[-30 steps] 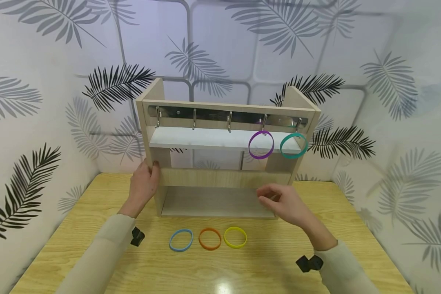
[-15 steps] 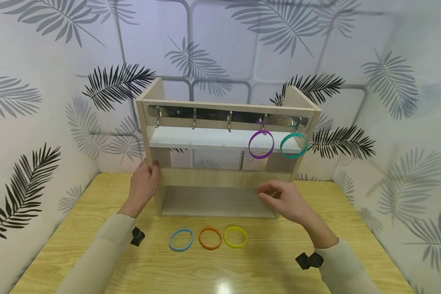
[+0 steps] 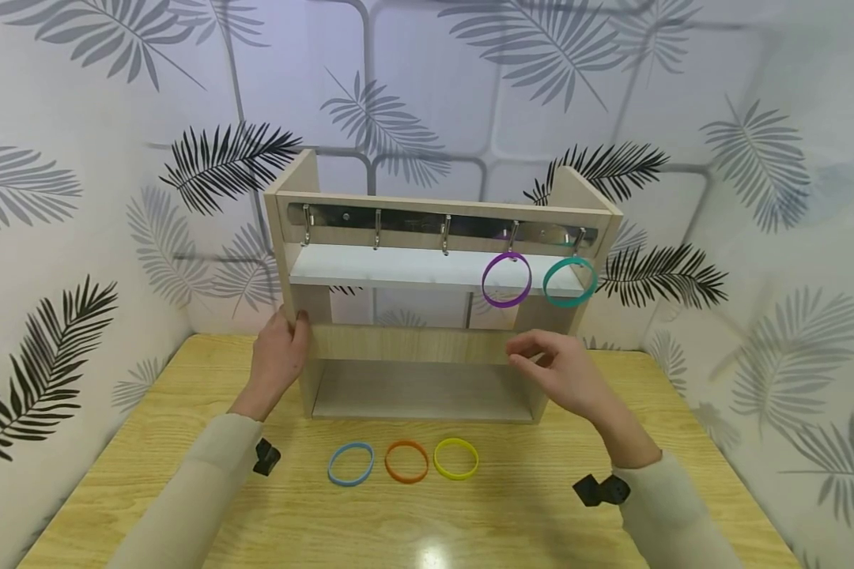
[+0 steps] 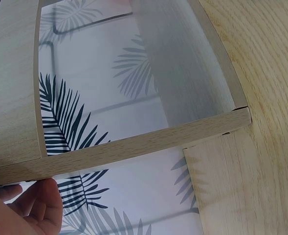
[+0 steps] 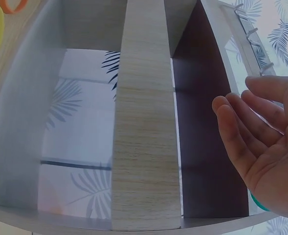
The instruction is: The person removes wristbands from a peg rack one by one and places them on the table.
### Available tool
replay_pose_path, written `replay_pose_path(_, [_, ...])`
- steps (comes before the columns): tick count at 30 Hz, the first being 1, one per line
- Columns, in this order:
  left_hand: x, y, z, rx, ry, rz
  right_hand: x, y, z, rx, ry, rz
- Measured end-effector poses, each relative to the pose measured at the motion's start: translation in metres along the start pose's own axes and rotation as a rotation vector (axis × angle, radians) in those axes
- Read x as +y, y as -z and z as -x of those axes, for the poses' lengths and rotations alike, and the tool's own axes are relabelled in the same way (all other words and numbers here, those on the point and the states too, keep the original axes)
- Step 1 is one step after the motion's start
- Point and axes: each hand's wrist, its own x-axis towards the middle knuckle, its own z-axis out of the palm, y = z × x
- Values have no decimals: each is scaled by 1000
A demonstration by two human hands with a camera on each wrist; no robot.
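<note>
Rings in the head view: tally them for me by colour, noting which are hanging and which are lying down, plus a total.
Blue ring: 1, on the table
Orange ring: 1, on the table
Yellow ring: 1, on the table
Purple ring: 1, hanging
Teal ring: 1, hanging
Total: 5

Near 3 o'clock are a purple ring (image 3: 502, 304) and a teal ring (image 3: 568, 303); near 6 o'clock, a blue ring (image 3: 349, 483), an orange ring (image 3: 406, 480) and a yellow ring (image 3: 455, 476). Black and grey leaves (image 3: 229, 163) dot the white wall (image 3: 441, 87). The worktop (image 3: 512, 506) has yellow streaks.
</note>
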Motion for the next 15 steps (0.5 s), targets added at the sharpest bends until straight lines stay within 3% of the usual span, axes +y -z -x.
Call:
replay_pose_path(9, [0,1,1,-5,-19,9,-7,13,-16,160,53,-53])
replay_pose_path(15, [1,2,1,-14,-16,18,-15,22,-26,262,71,-12])
